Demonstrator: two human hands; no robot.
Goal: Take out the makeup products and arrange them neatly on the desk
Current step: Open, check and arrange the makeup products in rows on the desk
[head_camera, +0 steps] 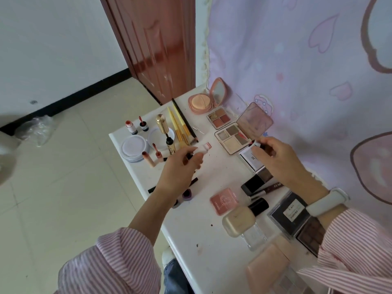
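your left hand [182, 164] curls round a small pale tube [202, 149] with a pinkish end, holding it above the middle of the white desk [212, 230]. your right hand [277, 158] pinches a wand [257, 143] with a reddish tip between thumb and fingers, just over the near corner of the lower open palette [232, 136]. the two hands are apart, with bare desk between them.

under your right hand sits a mirrored box [255, 164], and near your wrist lie a black compact [252, 184] and a dark pencil [269, 188]. your right wrist wears a white band [327, 201]. a second palette [219, 117] lies open just behind the first, and a peach cushion compact [201, 102] stands open with its mirror up at the far edge.

by your left hand stand two lip glosses [151, 158], touching or nearly touching a round white case [134, 148]. beyond them are a gold mascara [165, 128], yellow brushes [179, 126], a black pencil [184, 119] and two small bottles [136, 125] at the far left corner.

closer to you lie a pink square compact [223, 200], a foundation bottle [241, 221], a dark box [289, 215], a brown palette [310, 234] and a beige case [267, 264]. both your sleeves [118, 257] are pink-striped.
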